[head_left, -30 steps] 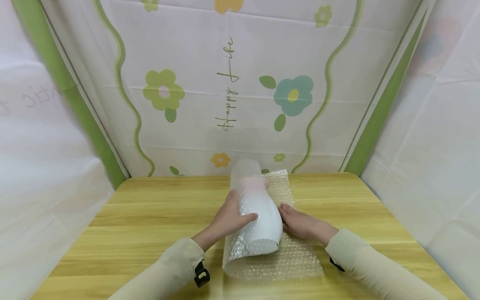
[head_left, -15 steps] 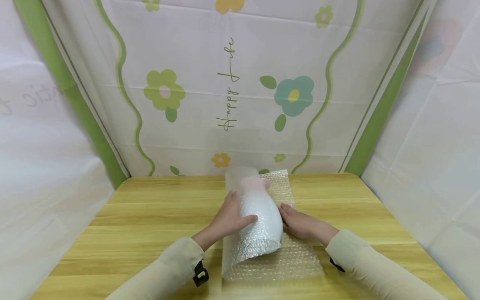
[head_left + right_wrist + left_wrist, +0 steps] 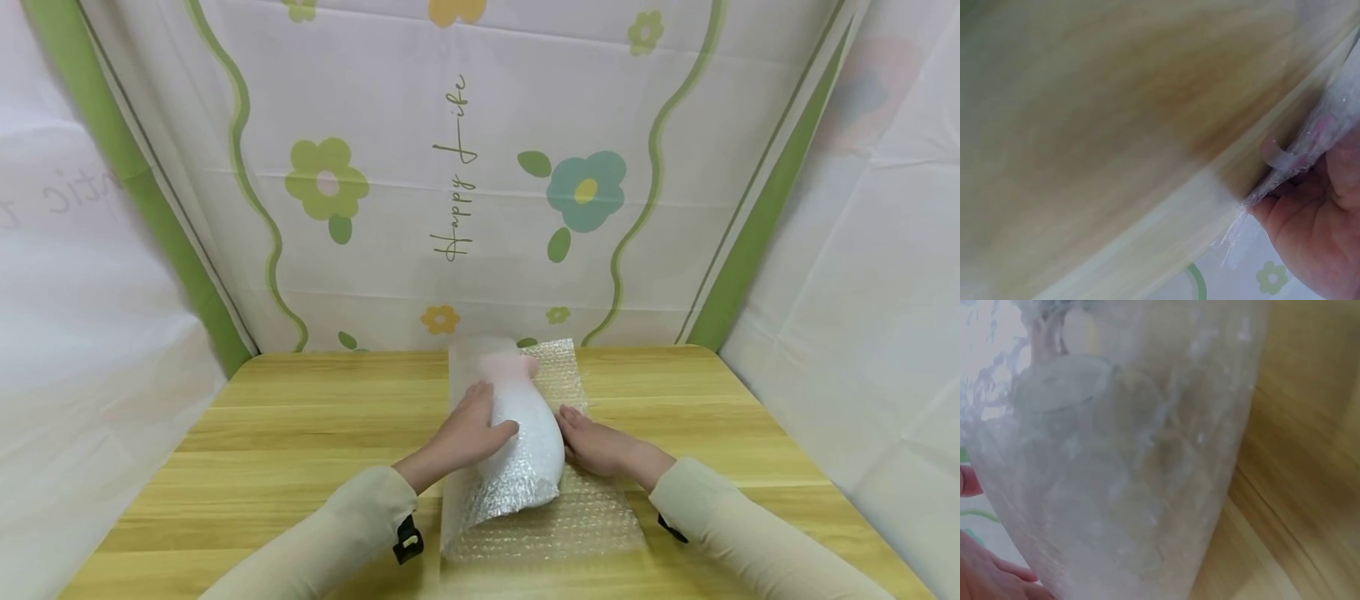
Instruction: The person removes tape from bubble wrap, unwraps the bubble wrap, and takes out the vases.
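Observation:
A white vase [image 3: 547,433] with a pink neck lies on its side, its base toward me. Under it and folded over its left part is a sheet of clear bubble wrap [image 3: 600,529]. My left hand [image 3: 468,429] presses the folded wrap onto the vase, thumb out over the body. Flat along the vase's right side, my right hand [image 3: 596,443] rests with fingers extended over the wrap. In the left wrist view the wrap [image 3: 1135,487] fills most of the picture, a round end showing through it. The right hand [image 3: 1316,231] sits beside wrap in the right wrist view.
All this lies on a wooden table [image 3: 300,467]. A white curtain [image 3: 390,167] printed with flowers hangs behind its far edge, and plain white fabric [image 3: 877,333] walls off both sides. The wrap's right edge extends past the right hand.
The fold of bubble wrap has come down over the vase's base. My left hand has shifted slightly right, further onto the vase. The right hand stays in place.

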{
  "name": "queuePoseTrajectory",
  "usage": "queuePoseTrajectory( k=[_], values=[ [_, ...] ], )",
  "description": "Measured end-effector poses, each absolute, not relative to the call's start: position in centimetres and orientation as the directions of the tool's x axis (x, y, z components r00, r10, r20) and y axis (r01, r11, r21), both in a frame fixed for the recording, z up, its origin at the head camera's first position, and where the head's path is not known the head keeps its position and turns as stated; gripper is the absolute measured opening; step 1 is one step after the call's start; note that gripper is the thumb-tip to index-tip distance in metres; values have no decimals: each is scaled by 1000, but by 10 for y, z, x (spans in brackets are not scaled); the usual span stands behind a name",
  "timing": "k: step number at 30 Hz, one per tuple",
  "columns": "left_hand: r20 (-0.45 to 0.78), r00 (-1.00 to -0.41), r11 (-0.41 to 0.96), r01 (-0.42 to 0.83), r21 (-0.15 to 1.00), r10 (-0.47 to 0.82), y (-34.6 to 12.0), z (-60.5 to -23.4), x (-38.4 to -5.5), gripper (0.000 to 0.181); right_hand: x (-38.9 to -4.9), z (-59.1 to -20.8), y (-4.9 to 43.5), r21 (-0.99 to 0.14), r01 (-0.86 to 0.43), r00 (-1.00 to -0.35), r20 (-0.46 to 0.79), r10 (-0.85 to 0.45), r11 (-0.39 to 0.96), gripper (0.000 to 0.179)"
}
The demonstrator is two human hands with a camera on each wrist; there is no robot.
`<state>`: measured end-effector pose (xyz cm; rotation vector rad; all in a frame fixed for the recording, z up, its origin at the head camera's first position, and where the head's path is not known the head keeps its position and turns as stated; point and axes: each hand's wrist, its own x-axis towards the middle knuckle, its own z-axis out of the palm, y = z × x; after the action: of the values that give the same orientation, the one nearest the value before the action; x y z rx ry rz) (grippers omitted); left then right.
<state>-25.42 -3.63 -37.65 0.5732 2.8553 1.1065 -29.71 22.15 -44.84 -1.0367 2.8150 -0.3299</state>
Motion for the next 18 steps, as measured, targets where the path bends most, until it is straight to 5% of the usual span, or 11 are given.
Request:
queuePoseTrajectory(
  k=[18],
  values=[
    [77, -950, 802, 297, 518, 302, -11, -377, -254, 105, -297, -448, 221, -236, -641, -747, -27, -664, 730, 53]
  ],
)
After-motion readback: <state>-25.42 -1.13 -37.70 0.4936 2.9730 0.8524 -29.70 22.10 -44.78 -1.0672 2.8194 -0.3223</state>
